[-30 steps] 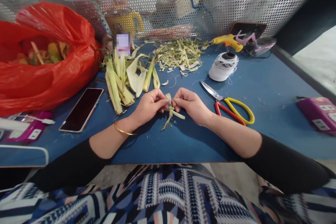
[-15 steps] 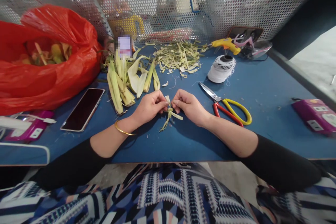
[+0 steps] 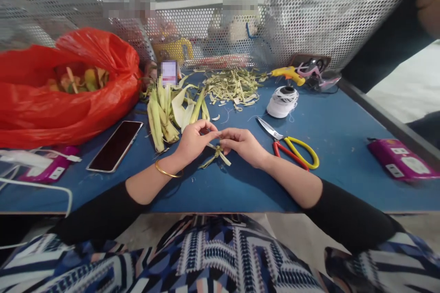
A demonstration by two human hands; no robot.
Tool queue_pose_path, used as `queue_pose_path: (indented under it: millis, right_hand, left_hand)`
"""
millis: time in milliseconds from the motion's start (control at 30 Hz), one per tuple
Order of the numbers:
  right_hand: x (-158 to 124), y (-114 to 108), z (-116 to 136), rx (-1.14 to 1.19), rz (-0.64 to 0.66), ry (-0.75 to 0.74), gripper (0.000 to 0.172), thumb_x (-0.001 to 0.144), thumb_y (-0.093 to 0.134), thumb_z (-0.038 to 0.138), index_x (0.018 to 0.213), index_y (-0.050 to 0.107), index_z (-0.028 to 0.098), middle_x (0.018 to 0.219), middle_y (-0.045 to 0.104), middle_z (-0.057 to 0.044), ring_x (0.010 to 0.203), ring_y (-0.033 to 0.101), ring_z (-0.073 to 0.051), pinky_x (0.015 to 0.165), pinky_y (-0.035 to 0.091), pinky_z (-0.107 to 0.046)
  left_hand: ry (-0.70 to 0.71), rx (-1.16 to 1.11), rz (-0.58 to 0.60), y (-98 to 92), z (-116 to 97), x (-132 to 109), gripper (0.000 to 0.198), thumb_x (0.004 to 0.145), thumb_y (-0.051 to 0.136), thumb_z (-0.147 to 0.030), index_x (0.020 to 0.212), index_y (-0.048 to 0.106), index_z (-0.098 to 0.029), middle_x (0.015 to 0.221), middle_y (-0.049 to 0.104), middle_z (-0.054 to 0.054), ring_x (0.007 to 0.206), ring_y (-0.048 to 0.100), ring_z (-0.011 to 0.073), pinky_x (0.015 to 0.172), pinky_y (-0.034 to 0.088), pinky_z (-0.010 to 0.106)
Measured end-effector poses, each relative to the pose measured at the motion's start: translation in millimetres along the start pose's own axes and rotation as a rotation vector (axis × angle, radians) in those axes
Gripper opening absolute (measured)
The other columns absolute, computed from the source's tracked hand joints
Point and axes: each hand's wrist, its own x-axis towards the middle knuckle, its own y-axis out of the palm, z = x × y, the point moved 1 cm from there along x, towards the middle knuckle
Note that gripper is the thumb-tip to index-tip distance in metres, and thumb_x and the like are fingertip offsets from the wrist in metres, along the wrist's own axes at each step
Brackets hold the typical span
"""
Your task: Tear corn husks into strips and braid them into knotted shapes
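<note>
Near the table's front, my left hand [image 3: 196, 143] and my right hand [image 3: 244, 145] meet fingertip to fingertip over a small braided corn husk [image 3: 218, 152]. Its loose strips spread out below the fingers. My right thumb and fingers are closed on the top of the braid. The left thumb and forefinger pinch at the same place, on what seems to be a husk strip, mostly hidden by the fingertips. Beyond my left hand lie whole corn husks [image 3: 165, 121], and behind them a heap of thin husk strips [image 3: 233, 86].
Scissors [image 3: 280, 136] with red and yellow handles lie right of my hands. Behind them stand a white thread spool [image 3: 282, 102] and a yellow glue gun [image 3: 288, 73]. At left are a phone [image 3: 115, 146] and a red plastic bag [image 3: 68, 116]. A purple power strip [image 3: 400, 158] sits far right.
My fingertips have come together over the braid. The pale strip end that stood up between them is now covered, and the braid's loose ends have swung. The camera view has tilted slightly.
</note>
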Motion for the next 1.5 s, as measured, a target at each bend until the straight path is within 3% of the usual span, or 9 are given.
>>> queue_pose_path:
  millis: [100, 200, 333, 467, 633, 833, 1033, 1233, 1500]
  right_hand:
    - [0, 1, 0, 0.028, 0.003, 0.030, 0.015, 0.069, 0.071, 0.029, 0.072, 0.064, 0.016, 0.061, 0.061, 0.004, 0.051, 0.055, -0.007, 0.056, 0.048, -0.023]
    - [1, -3, 3, 0.095, -0.074, 0.011, 0.023, 0.066, 0.075, 0.035, 0.070, 0.063, 0.017, 0.062, 0.062, 0.003, 0.053, 0.055, -0.008, 0.057, 0.048, -0.023]
    - [1, -15, 12, 0.165, -0.241, -0.060, 0.027, 0.063, 0.078, 0.039, 0.071, 0.064, 0.018, 0.063, 0.062, 0.003, 0.055, 0.055, -0.008, 0.060, 0.049, -0.024]
    - [-1, -22, 20, 0.204, -0.329, -0.146, 0.029, 0.063, 0.078, 0.041, 0.072, 0.063, 0.019, 0.066, 0.062, 0.003, 0.057, 0.056, -0.008, 0.062, 0.049, -0.025]
    - [-2, -18, 20, 0.210, -0.233, -0.153, 0.031, 0.064, 0.077, 0.044, 0.071, 0.061, 0.019, 0.067, 0.061, 0.004, 0.059, 0.057, -0.008, 0.064, 0.050, -0.025]
    - [-4, -18, 19, 0.189, -0.206, -0.125, 0.029, 0.067, 0.076, 0.042, 0.074, 0.062, 0.018, 0.073, 0.063, 0.003, 0.060, 0.057, -0.008, 0.066, 0.050, -0.025]
    - [-3, -17, 16, 0.150, -0.210, -0.084, 0.028, 0.069, 0.076, 0.042, 0.075, 0.063, 0.018, 0.071, 0.063, 0.002, 0.062, 0.058, -0.009, 0.066, 0.050, -0.025]
    - [-4, -18, 16, 0.202, -0.225, -0.044, 0.028, 0.068, 0.078, 0.041, 0.075, 0.064, 0.018, 0.071, 0.064, 0.002, 0.061, 0.059, -0.008, 0.063, 0.049, -0.023]
    - [-3, -21, 14, 0.222, -0.261, 0.006, 0.033, 0.065, 0.080, 0.044, 0.076, 0.063, 0.018, 0.065, 0.065, 0.002, 0.060, 0.063, -0.010, 0.063, 0.051, -0.025]
  left_hand:
    - [0.014, 0.028, 0.010, 1.5, -6, 3, 0.012, 0.069, 0.071, -0.027, 0.066, 0.064, -0.018, 0.063, 0.062, -0.001, 0.060, 0.052, 0.0121, 0.060, 0.041, 0.026]
    - [0.012, -0.007, -0.134, 3.3, -14, 6, 0.011, 0.069, 0.071, -0.026, 0.073, 0.066, -0.018, 0.071, 0.063, 0.000, 0.066, 0.054, 0.0121, 0.065, 0.043, 0.026]
    - [-0.198, -0.131, -0.300, 9.6, -22, 5, 0.020, 0.072, 0.072, -0.033, 0.080, 0.062, -0.018, 0.074, 0.061, 0.000, 0.069, 0.056, 0.0118, 0.060, 0.044, 0.023]
    - [-0.510, -0.316, -0.088, 20.0, -24, 1, 0.035, 0.069, 0.076, -0.048, 0.074, 0.065, -0.015, 0.072, 0.065, 0.003, 0.065, 0.059, 0.0121, 0.059, 0.046, 0.024]
    - [-0.562, -0.533, 0.195, 24.7, -22, 3, 0.037, 0.062, 0.083, -0.045, 0.081, 0.073, -0.015, 0.075, 0.070, 0.005, 0.069, 0.062, 0.0116, 0.067, 0.048, 0.024]
    - [-0.588, -0.617, 0.114, 21.5, -17, 3, 0.023, 0.062, 0.085, -0.027, 0.068, 0.067, -0.014, 0.071, 0.069, 0.001, 0.068, 0.063, 0.0088, 0.073, 0.050, 0.023]
    - [-0.591, -0.603, 0.202, 22.7, -19, -4, 0.022, 0.070, 0.079, -0.033, 0.075, 0.067, -0.015, 0.067, 0.066, 0.002, 0.058, 0.061, 0.0104, 0.058, 0.050, 0.023]
    - [-0.510, -0.467, 0.178, 20.7, -16, -4, 0.023, 0.063, 0.080, -0.032, 0.070, 0.065, -0.015, 0.058, 0.056, -0.002, 0.047, 0.047, 0.0065, 0.042, 0.029, 0.019]
    - [-0.521, -0.398, 0.199, 17.4, -16, -3, 0.026, 0.058, 0.076, -0.035, 0.058, 0.060, -0.015, 0.046, 0.035, -0.008, 0.041, 0.020, 0.0026, 0.043, 0.010, 0.023]
